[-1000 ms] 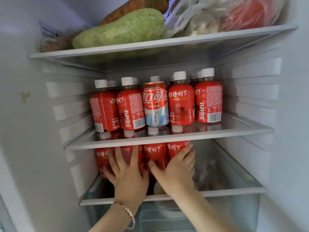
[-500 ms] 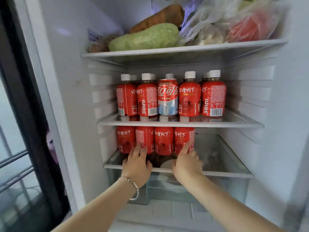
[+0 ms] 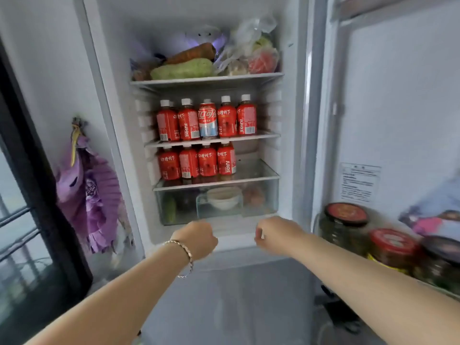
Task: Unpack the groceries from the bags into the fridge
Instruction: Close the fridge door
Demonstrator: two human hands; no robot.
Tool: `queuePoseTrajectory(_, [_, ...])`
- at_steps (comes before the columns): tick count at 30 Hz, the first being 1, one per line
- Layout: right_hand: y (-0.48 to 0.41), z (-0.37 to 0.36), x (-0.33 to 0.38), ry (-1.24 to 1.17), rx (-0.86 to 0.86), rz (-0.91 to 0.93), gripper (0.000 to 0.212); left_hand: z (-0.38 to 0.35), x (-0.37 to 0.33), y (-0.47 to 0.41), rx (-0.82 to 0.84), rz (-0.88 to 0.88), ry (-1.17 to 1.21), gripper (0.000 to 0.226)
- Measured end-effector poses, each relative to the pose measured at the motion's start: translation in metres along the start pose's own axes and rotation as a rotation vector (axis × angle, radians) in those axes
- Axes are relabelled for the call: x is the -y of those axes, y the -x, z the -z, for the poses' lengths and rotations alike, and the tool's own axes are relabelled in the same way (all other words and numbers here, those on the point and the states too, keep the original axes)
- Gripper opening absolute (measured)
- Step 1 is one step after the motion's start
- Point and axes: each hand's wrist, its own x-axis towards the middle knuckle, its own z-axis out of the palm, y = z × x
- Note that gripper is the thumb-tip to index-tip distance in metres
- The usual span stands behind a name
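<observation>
The open fridge [image 3: 291, 120] stands in front of me. Its top shelf holds a green gourd [image 3: 183, 68], a carrot [image 3: 191, 53] and bagged vegetables [image 3: 251, 54]. Red juice bottles [image 3: 225, 119] and one cola can [image 3: 207, 120] line the middle shelf. A second row of red juice bottles [image 3: 196, 161] stands on the lower shelf [image 3: 258, 175], left of bare glass. My left hand [image 3: 199, 239], with a bracelet at the wrist, and my right hand [image 3: 276, 234] hover below the clear drawer [image 3: 263, 207], fingers curled, holding nothing.
The fridge door [image 3: 398, 108] stands open on the right; its rack carries jars with red lids [image 3: 344, 226]. A white bowl [image 3: 222, 197] sits in the drawer. A purple cloth [image 3: 92, 192] hangs on the fridge's left outer side, beside a dark window frame [image 3: 37, 195].
Both hands have pulled back out of the lower shelf, away from the bottles, and curled shut. The view has backed away, now showing the whole fridge and its door.
</observation>
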Motion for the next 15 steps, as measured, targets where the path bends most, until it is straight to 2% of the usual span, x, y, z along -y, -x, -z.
queuePoseTrajectory(3, [0.062, 0.010, -0.021, 0.061, -0.014, -0.018, 0.028, -0.005, -0.043, 0.033, -0.029, -0.049, 0.078, 0.026])
queuePoseTrajectory(7, [0.143, 0.032, -0.065, 0.087, -0.134, -0.053, 0.025, -0.013, -0.109, 0.065, -0.066, -0.131, 0.027, 0.022])
queuePoseTrajectory(11, [0.218, 0.060, -0.123, 0.179, -0.348, -0.129, 0.034, -0.015, -0.189, 0.094, -0.129, -0.193, 0.011, 0.028])
queuePoseTrajectory(15, [0.289, 0.081, -0.189, 0.197, -0.675, -0.248, 0.037, -0.027, -0.263, 0.112, -0.141, -0.227, 0.037, 0.027])
